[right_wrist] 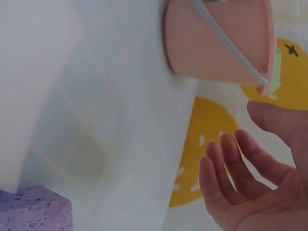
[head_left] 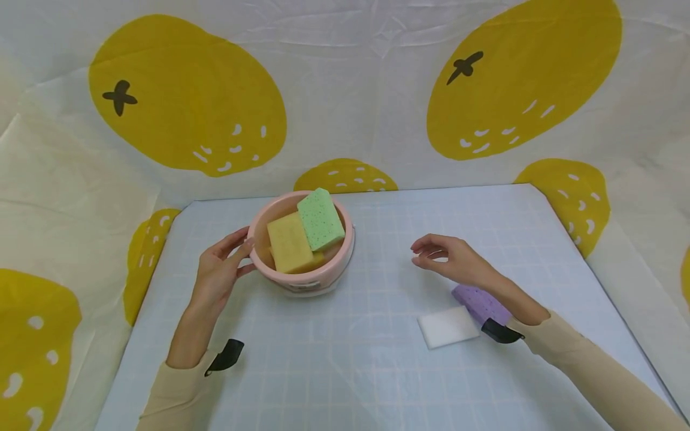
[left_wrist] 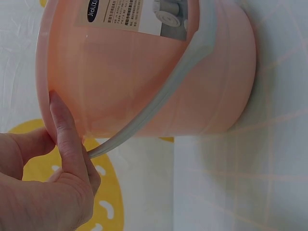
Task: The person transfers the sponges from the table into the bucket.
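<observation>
A pink bucket (head_left: 323,276) stands on the table, left of the middle. Inside it lie a yellow sponge (head_left: 290,239) and a speckled green sponge (head_left: 321,220), the green one sticking up past the rim; more yellow shows beneath them. My left hand (head_left: 215,272) pinches the bucket's left rim between thumb and fingers. In the left wrist view, the pale handle (left_wrist: 159,98) hangs down along the bucket's side. Right of the bucket, my right hand (head_left: 455,258) hovers over the table, fingers loosely bent, holding nothing. A purple sponge (head_left: 480,302) lies below it, partly hidden by the forearm.
A flat white sponge (head_left: 448,327) lies beside the purple one. The table (head_left: 323,371) has a pale blue checked cover. Behind and at the sides hangs a white sheet (head_left: 345,90) with large yellow fruit prints.
</observation>
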Demonstrator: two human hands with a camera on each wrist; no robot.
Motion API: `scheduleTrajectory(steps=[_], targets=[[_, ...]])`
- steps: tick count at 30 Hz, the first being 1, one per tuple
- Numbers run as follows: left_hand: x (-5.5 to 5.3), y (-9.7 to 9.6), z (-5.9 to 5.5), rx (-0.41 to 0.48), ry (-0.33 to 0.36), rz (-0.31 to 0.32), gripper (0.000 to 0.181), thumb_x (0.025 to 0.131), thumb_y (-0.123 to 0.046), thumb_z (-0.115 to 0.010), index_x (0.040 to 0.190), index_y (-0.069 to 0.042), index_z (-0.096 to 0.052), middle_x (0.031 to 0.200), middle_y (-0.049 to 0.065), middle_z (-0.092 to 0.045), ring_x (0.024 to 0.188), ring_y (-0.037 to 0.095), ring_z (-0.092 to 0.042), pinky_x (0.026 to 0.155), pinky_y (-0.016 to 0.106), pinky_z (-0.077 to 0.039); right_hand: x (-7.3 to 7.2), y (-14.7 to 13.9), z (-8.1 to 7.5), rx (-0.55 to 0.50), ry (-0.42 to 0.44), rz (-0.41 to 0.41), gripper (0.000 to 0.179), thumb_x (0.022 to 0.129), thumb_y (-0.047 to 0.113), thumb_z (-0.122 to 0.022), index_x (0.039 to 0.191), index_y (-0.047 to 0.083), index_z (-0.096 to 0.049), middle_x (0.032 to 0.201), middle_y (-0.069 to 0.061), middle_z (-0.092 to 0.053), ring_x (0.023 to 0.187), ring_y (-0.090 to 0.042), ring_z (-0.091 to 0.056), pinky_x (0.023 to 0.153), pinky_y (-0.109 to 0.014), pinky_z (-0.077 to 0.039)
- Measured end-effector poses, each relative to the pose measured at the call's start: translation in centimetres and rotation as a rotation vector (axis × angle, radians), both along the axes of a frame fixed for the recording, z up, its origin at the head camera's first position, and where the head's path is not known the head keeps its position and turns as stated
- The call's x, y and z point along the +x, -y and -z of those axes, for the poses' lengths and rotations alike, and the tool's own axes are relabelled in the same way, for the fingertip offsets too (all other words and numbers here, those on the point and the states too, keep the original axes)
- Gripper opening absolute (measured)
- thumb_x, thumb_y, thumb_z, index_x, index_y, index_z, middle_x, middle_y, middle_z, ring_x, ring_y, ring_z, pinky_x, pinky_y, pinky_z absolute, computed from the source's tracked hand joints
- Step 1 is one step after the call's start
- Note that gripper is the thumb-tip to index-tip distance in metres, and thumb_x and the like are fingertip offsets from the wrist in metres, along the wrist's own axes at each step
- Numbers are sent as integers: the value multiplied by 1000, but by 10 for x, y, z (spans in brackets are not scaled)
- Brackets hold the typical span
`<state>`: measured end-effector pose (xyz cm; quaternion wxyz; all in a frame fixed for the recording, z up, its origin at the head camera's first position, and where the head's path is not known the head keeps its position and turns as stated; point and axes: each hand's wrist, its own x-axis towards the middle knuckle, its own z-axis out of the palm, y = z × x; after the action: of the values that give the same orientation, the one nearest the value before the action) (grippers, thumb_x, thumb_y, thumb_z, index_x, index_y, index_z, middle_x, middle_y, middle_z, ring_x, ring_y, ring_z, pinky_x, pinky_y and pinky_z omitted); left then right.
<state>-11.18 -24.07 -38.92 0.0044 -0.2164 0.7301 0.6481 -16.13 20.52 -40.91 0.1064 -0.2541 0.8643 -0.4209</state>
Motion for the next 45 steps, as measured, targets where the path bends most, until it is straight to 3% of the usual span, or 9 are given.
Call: scheduleTrajectory(steps=[12, 24, 38, 45], targets=[[0, 0, 0, -8, -1, 0, 55, 100, -35, -68, 150, -19, -55, 152, 5, -49, 111, 17, -60, 83, 24, -60, 20, -20, 27, 38, 52, -50, 33, 94, 23, -78, 120, 4, -68, 115, -11, -71, 103, -19, -66, 98, -45, -56], [-1, 0, 0, 12, -9, 12, 54, 100, -33, -69, 150, -18, -55, 152, 7, -50, 108, 16, -60, 83, 25, -60, 34, -33, 46, 104, 105, -124, 40, 91, 31, -80, 120, 5, -69, 118, -6, -70, 110, -25, -66, 96, -38, -56], [-2, 1, 1, 17, -18, 6, 54, 99, -33, -70, 149, -18, -56, 149, 6, -51, 107, 16, -60, 83, 25, -60, 47, -40, 51, 146, 140, -289, 44, 88, 30, -83, 121, 6, -67, 118, -3, -69, 110, -25, -64, 97, -36, -55], [-2, 1, 1, 36, -35, 14, 55, 99, -32, -71, 149, -16, -56, 150, 7, -50, 106, 16, -60, 82, 25, -60, 47, -39, 51, 179, 147, -347, 31, 92, 28, -79, 113, 10, -67, 110, 4, -68, 103, -19, -62, 94, -32, -54]])
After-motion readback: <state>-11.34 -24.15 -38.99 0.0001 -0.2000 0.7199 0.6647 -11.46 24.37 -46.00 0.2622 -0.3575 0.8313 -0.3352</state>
